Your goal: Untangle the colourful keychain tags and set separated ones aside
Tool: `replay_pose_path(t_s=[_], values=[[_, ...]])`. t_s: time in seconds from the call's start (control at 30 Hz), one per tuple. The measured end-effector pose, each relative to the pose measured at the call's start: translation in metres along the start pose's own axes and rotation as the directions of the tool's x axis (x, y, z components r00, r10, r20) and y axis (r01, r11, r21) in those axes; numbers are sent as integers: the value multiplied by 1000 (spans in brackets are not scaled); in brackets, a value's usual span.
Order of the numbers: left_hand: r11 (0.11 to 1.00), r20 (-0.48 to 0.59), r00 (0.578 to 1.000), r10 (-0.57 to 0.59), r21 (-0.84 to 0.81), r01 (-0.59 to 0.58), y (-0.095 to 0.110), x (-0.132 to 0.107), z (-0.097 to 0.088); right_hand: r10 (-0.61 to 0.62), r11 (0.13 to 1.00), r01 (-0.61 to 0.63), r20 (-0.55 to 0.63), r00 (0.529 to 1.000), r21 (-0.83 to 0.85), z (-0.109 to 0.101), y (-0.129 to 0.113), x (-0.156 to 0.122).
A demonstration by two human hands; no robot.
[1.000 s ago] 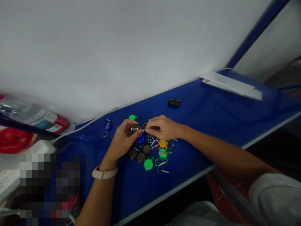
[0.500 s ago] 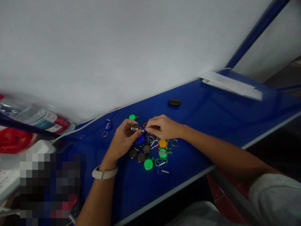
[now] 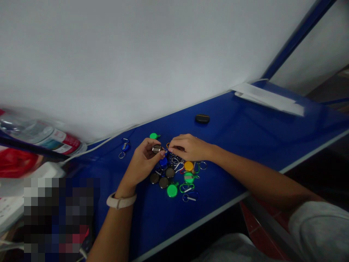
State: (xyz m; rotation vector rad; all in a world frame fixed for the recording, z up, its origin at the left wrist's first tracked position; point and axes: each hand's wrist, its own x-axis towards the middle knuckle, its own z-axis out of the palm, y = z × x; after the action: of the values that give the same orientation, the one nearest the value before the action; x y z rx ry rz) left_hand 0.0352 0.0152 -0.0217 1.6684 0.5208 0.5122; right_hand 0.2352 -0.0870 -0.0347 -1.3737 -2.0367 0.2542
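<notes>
Surface: blue glossy table (image 3: 245, 153) with a pale edge strip, set against a white wall (image 3: 136, 65).

Left hand: left hand (image 3: 141, 163), fingers curled inward, pinching a round metal disc (image 3: 156, 149) between thumb and fingertips, its shiny rim turned upward; a beige wristband (image 3: 121, 200) circles the wrist.

Right hand: right hand (image 3: 189, 147) reaches across from the other side, its thumb and forefinger pressed together right beside the disc; anything thin between them is too small to tell.

Pile under the hands: loose heap of plastic key tags (image 3: 172, 190) in green, orange and blue, mixed with dark round discs (image 3: 163, 182) and small metal split rings (image 3: 202, 166), lying on the table just below both hands and partly touching the left fingertips.

Set apart: green tag (image 3: 153, 135) just beyond the left hand; blue tag with a ring (image 3: 124, 145) further left.

Further out: black oblong case (image 3: 202, 118) on the table beyond the pile, white paper (image 3: 268, 97) at the far corner, white cable (image 3: 95, 146) along the wall, blurred plastic bottle (image 3: 40, 137) with a red label, and a red bag (image 3: 16, 163) at the left edge.

Person: grey sleeve (image 3: 319, 229) at lower right.
</notes>
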Motion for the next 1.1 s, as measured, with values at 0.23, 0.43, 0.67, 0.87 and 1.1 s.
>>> replay_pose_path(t_s=[0.23,0.43,0.67,0.87,1.1], values=[[1000,-1,1000,27,3,-27,-2,0,-1,-18,1000,18,23,1000,25,0,-1,-1],[999,-5,999,34,32,-34,-4,0,-2,-21,997,20,12,1000,69,-1,-2,0],[999,-26,999,26,45,-24,-5,1,-1,-26,996,26,-3,1000,89,-2,-4,0],[999,-16,1000,11,34,-10,-5,1,-1,-45,992,50,-43,998,117,-2,-5,1],[999,-24,1000,4,50,-2,-3,0,-1,-46,993,53,-70,996,109,-3,-5,1]])
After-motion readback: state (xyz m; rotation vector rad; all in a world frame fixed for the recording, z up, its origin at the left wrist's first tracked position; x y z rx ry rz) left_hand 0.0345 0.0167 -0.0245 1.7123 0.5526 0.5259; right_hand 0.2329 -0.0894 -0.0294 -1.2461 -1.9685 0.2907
